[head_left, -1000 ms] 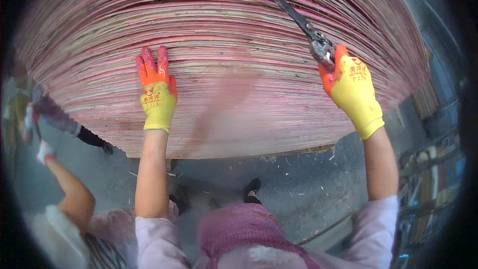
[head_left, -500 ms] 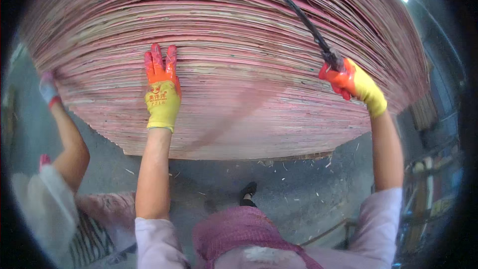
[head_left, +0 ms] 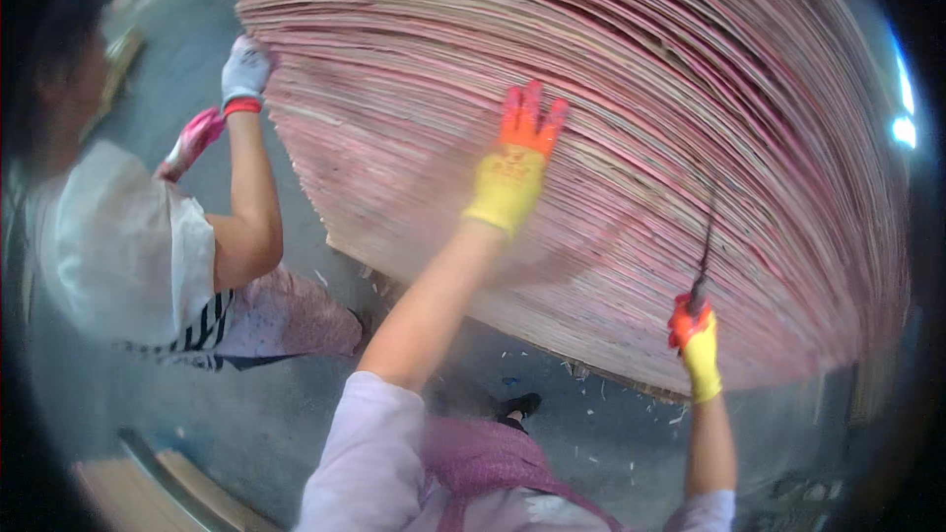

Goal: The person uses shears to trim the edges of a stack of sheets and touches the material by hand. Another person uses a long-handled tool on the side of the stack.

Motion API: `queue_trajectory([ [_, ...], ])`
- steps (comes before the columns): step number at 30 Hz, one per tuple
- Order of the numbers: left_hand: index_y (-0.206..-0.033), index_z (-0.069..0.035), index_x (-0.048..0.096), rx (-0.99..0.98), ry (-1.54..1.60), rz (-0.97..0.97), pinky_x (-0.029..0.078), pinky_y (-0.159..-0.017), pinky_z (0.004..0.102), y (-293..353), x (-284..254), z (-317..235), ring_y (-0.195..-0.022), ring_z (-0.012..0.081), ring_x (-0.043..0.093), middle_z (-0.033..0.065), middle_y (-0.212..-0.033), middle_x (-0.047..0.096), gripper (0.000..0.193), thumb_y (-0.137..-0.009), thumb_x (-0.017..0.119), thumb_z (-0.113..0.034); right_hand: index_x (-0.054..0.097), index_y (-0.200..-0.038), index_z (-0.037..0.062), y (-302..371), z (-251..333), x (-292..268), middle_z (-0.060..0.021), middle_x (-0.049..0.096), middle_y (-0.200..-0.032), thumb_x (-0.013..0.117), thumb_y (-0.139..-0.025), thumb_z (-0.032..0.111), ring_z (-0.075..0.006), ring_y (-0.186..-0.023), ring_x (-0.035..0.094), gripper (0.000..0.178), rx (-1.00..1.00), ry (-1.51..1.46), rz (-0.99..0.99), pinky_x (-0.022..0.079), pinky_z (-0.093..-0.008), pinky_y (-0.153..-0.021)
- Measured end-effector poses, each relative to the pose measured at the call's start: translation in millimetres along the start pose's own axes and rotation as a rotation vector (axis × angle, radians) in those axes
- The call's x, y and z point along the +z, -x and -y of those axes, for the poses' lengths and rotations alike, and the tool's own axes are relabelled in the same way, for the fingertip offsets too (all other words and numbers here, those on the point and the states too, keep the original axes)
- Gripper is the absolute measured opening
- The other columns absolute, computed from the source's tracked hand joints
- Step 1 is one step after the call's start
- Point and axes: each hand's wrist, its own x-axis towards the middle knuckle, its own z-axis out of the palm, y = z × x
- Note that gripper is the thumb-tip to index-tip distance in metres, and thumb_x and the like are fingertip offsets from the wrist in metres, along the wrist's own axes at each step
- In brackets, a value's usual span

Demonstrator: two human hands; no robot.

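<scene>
Brace open left hand [head_left: 517, 160] against layered pink stack [head_left: 641, 148], with right grip [head_left: 698, 333] closed around thin dark tool [head_left: 707, 241], well apart from it.

Stack [head_left: 611, 167], 1 o'clock: pink-and-cream stripes. Gloves [head_left: 507, 182]: yellow, orange-red fingers [head_left: 532, 106]. Apron [head_left: 483, 448], 6 o'clock: purple. Cloth [head_left: 209, 323], 8 o'clock: black-white stripes.

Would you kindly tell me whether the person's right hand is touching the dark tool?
Touching: the head view shows the gloved right hand closed around the lower end of the dark tool, the rest of which sticks out beyond the grip.
</scene>
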Motion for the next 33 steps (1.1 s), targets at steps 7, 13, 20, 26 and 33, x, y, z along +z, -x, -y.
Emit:
queue_trajectory([
  [7,-0.162,-0.019,0.033,-0.006,-0.098,0.141,0.039,-0.121,0.0432,-3,-16,-2,-0.155,0.0432,0.025,0.0214,-0.17,0.022,0.074,-0.093,0.049,0.002,0.059,-0.115,0.0004,76,-96,67,-0.0101,0.064,-0.071,0.067,-0.094,0.019,-0.0187,-0.049,0.057,0.029,0.394,-0.117,0.179,0.046,-0.0348,-0.045],
  [13,-0.16,-0.022,0.036,-0.036,-0.039,0.109,0.051,-0.109,0.0428,-2,-9,0,-0.155,0.0392,0.028,0.0161,-0.17,0.025,0.071,-0.094,0.049,0.001,0.061,-0.116,-0.0046,125,-94,98,-0.01,0.064,-0.076,0.062,-0.089,0.011,-0.0171,-0.052,0.058,0.031,0.639,-0.191,0.322,0.049,-0.0333,-0.048],
  [20,-0.158,-0.025,0.039,-0.034,-0.031,0.047,0.057,-0.102,0.0424,0,-4,3,-0.153,0.037,0.033,0.0132,-0.169,0.029,0.069,-0.095,0.049,0.0,0.06,-0.119,-0.0047,131,-82,112,-0.0096,0.065,-0.079,0.063,-0.089,0.011,-0.0163,-0.056,0.06,0.034,0.663,-0.19,0.406,0.05,-0.0318,-0.052],
  [26,-0.159,-0.026,0.039,-0.024,0.022,0.022,0.053,-0.107,0.0431,1,-2,6,-0.154,0.0374,0.03,0.0134,-0.17,0.026,0.075,-0.09,0.05,0.002,0.062,-0.121,-0.0021,134,-83,112,-0.0083,0.065,-0.082,0.064,-0.09,0.015,-0.0151,-0.057,0.059,0.035,0.673,-0.136,0.446,0.05,-0.0313,-0.053],
  [33,-0.16,-0.028,0.037,-0.05,0.026,0.066,0.05,-0.11,0.042,2,-5,3,-0.155,0.0367,0.028,0.0115,-0.171,0.024,0.089,-0.082,0.055,0.01,0.061,-0.121,-0.0019,134,-81,97,-0.0086,0.065,-0.082,0.063,-0.091,0.015,-0.0156,-0.057,0.059,0.035,0.616,-0.136,0.493,0.05,-0.0322,-0.053],
])
